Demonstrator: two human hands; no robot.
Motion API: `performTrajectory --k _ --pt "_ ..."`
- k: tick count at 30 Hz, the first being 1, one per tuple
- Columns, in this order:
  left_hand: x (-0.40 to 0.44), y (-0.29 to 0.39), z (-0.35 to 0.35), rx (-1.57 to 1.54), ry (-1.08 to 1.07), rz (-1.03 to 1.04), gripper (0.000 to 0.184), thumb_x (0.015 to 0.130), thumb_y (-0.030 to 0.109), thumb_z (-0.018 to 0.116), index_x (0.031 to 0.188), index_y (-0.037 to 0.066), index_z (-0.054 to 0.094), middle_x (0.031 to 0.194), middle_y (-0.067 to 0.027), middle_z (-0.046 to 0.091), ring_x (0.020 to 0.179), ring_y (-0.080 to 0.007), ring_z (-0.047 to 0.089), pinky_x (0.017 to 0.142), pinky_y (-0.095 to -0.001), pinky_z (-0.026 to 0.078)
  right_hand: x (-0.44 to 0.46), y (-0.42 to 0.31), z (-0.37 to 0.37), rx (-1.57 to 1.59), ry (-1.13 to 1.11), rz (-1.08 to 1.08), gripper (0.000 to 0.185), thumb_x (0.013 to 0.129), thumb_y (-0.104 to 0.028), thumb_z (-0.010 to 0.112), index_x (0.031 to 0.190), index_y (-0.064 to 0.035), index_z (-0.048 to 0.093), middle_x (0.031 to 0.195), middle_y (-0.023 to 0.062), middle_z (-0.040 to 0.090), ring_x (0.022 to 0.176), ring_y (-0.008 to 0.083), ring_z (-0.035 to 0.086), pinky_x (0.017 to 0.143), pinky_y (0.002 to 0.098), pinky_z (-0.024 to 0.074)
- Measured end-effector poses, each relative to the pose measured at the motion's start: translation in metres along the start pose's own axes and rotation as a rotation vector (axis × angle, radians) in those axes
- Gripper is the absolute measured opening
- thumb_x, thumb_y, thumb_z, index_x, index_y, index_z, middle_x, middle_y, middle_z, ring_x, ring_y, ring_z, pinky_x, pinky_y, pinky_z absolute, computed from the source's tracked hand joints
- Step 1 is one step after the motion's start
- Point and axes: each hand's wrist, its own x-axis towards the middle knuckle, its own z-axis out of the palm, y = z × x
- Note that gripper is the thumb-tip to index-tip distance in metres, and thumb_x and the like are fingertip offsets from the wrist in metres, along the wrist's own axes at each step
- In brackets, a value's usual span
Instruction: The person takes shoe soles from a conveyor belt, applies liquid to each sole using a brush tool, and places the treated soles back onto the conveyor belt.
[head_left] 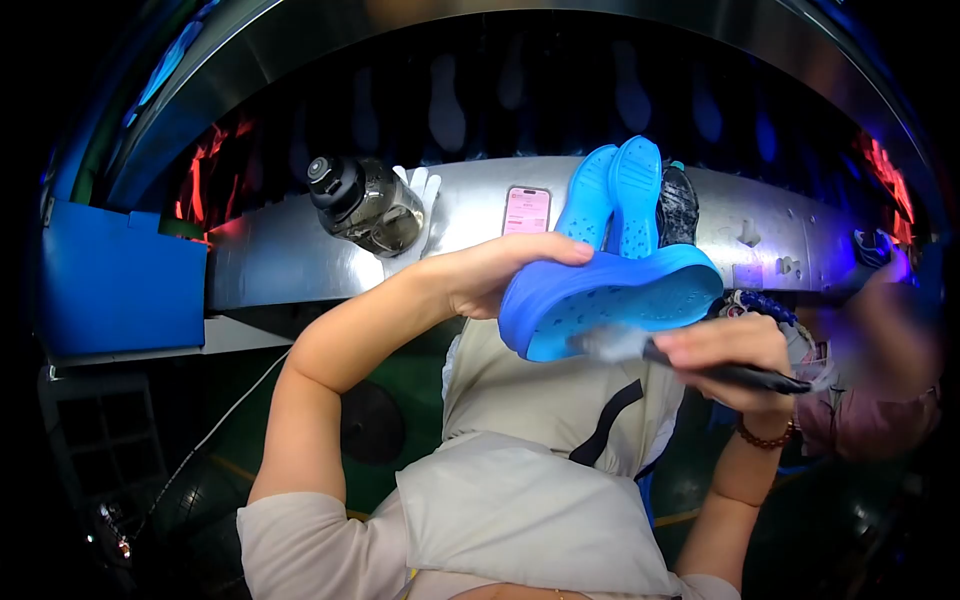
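My left hand [510,268] grips the edge of a blue shoe sole [625,292], its hollow inner side tilted toward me. Wrapped round the black handle of a brush [755,377] is my right hand [735,352]. Its pale bristles, smeared by motion, are at the sole's lower inner edge; I cannot tell whether they touch. Just beyond the held sole, two lighter blue soles [637,190] lie side by side on the metal table [465,215]. A dark speckled shoe part [679,208] rests to their right, partly hidden.
A phone [527,210] with a lit pink screen lies left of the soles. Further left stand a large dark-lidded bottle [372,208] and a white glove [424,190]. Behind the table, sole-shaped pieces [447,105] show in the dark. At right is another person's blurred arm [895,325].
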Motion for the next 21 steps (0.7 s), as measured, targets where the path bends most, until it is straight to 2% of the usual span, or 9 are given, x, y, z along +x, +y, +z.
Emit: performTrajectory --k 5,8,12,14,15,17,18,20,21 --pt "-0.001 -0.006 -0.027 0.046 -0.059 0.057 0.056 0.078 0.036 0.054 0.117 -0.002 0.045 0.111 -0.0169 0.051 0.096 -0.0215 0.054 0.084 -0.0329 0.044 -0.008 0.001 0.003 -0.043 -0.159 0.043 0.019 0.067 0.001 0.066 0.085 -0.001 0.064 0.091 0.0141 0.063 0.082 0.0221 0.063 0.072 0.0262 0.0506" --pt "-0.005 -0.007 -0.028 -0.067 -0.004 0.111 0.054 0.077 0.035 0.054 0.115 -0.003 0.046 0.11 -0.0175 0.052 0.094 -0.0214 0.054 0.083 -0.0319 0.044 -0.006 0.02 0.005 -0.044 0.2 0.108 0.022 0.065 0.002 0.066 0.086 -0.001 0.064 0.09 0.0133 0.064 0.082 0.0203 0.063 0.072 0.025 0.0503" --pt "-0.028 0.002 -0.032 -0.002 0.176 0.189 0.052 0.078 0.036 0.052 0.111 -0.003 0.05 0.11 -0.0181 0.053 0.095 -0.0228 0.054 0.084 -0.0316 0.043 -0.011 0.012 0.012 -0.081 0.023 0.037 0.023 0.064 0.0 0.069 0.086 -0.0008 0.064 0.09 0.0128 0.064 0.077 0.0196 0.064 0.069 0.0242 0.0503" --pt "-0.021 -0.01 -0.053 -0.073 0.192 0.199 0.053 0.081 0.039 0.048 0.115 0.0 0.048 0.113 -0.0158 0.051 0.097 -0.0242 0.053 0.085 -0.0355 0.042 -0.011 0.003 0.015 0.01 0.116 -0.038 0.023 0.061 0.0 0.07 0.084 0.0009 0.063 0.087 0.0147 0.064 0.074 0.0226 0.064 0.067 0.0274 0.0508" --pt "-0.007 -0.025 -0.06 0.08 0.154 0.456 0.057 0.081 0.046 0.044 0.118 0.003 0.045 0.117 -0.0142 0.049 0.103 -0.0252 0.049 0.089 -0.0396 0.039 -0.008 0.0 0.017 0.099 0.201 -0.073 0.023 0.06 0.001 0.069 0.083 0.0014 0.063 0.085 0.0158 0.064 0.074 0.024 0.064 0.067 0.0289 0.051" --pt "0.028 -0.033 -0.053 -0.4 -0.023 0.525 0.071 0.079 0.062 0.035 0.123 0.007 0.04 0.122 -0.0132 0.045 0.114 -0.0284 0.041 0.097 -0.0434 0.032 0.003 0.006 0.024 -0.011 0.329 -0.07 0.022 0.062 0.005 0.065 0.083 0.0029 0.063 0.082 0.0174 0.063 0.081 0.0242 0.063 0.071 0.0287 0.0494" --pt "0.04 -0.039 -0.041 -0.526 -0.345 0.662 0.084 0.075 0.069 0.03 0.131 0.006 0.027 0.132 -0.014 0.034 0.118 -0.0347 0.035 0.1 -0.0473 0.026 0.008 0.015 0.028 0.027 0.362 0.024 0.021 0.063 0.005 0.064 0.084 0.0034 0.063 0.083 0.0165 0.064 0.081 0.0226 0.062 0.071 0.0276 0.0491" --pt "0.05 -0.044 -0.034 -0.542 -0.285 0.555 0.091 0.072 0.075 0.02 0.132 0.006 0.026 0.13 -0.018 0.035 0.118 -0.0332 0.036 0.099 -0.047 0.027 0.014 0.04 0.035 0.059 0.423 0.114 0.019 0.068 0.005 0.062 0.087 0.004 0.062 0.086 0.0146 0.063 0.078 0.0181 0.062 0.068 0.0249 0.0485" --pt "0.057 -0.049 -0.031 -0.565 -0.265 0.564 0.09 0.073 0.074 0.017 0.131 0.006 0.026 0.129 -0.0185 0.035 0.117 -0.0329 0.037 0.099 -0.0472 0.027 0.016 0.041 0.038 0.156 0.468 0.329 0.018 0.069 0.003 0.061 0.088 0.0035 0.062 0.088 0.0135 0.063 0.077 0.0163 0.061 0.066 0.0241 0.0483"
